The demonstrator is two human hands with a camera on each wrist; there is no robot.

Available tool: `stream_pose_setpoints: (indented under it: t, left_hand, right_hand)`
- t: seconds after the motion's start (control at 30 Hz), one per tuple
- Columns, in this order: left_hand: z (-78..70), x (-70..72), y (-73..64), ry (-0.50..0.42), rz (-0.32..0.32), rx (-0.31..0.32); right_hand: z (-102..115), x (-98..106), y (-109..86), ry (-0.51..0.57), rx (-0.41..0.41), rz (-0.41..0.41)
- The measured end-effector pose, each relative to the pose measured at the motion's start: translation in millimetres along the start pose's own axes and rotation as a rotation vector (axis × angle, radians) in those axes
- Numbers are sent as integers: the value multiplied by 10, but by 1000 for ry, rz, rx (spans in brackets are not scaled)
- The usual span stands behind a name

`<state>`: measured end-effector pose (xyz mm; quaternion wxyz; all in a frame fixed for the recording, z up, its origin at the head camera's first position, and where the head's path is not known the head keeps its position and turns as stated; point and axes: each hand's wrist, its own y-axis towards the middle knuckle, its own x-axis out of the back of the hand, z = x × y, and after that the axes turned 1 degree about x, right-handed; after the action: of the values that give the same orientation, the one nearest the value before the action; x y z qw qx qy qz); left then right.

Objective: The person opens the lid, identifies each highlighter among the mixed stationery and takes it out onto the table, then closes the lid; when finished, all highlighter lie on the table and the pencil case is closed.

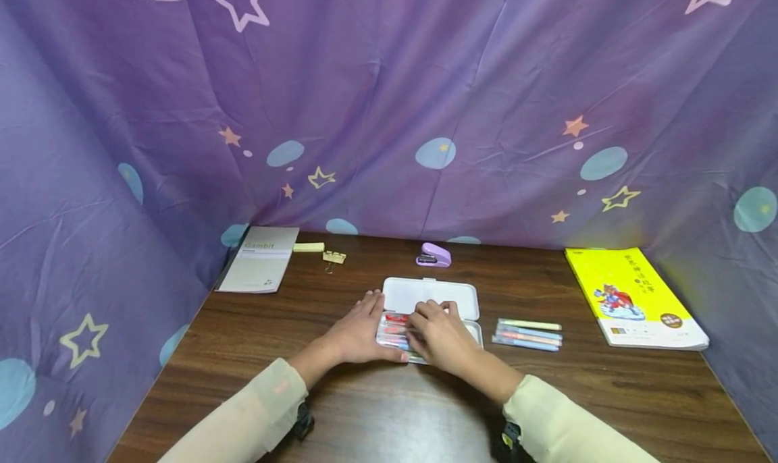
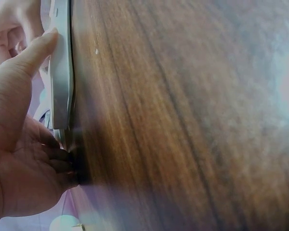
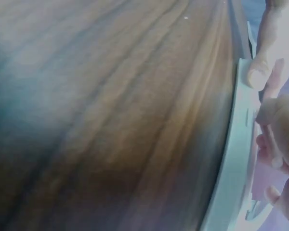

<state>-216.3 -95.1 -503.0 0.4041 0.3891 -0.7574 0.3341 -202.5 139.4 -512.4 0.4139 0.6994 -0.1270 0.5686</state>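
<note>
A white pencil case lies with its lid folded back. Inside are several pens, among them a red one. My left hand holds the case at its left end, the thumb along the front wall and the fingers by the left side; the left wrist view shows the thumb on the rim. Over the tray, my right hand bends its fingers down among the pens. Its fingertips are partly hidden, so whether they pinch a pen does not show. In the right wrist view the fingers reach over the front wall.
Several capped pens lie right of the case. Farther right is a yellow-covered book. A purple stapler stands behind the case. Toward the back left are a grey notebook, a yellow block and a binder clip. Purple cloth surrounds the table.
</note>
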Motion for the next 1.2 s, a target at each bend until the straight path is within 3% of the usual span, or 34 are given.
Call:
stream_pose_setpoints:
  t: [0.37, 0.73, 1.2]
  left_hand:
    - [-13, 17, 7, -5, -2, 1]
    - [-16, 19, 2, -15, 1, -2]
    - [0, -17, 13, -26, -14, -1]
  right_hand:
    - [-4, 19, 94, -40, 13, -4]
    - [-63, 69, 48, -71, 26, -6]
    - [-233, 175, -132, -114, 81, -117]
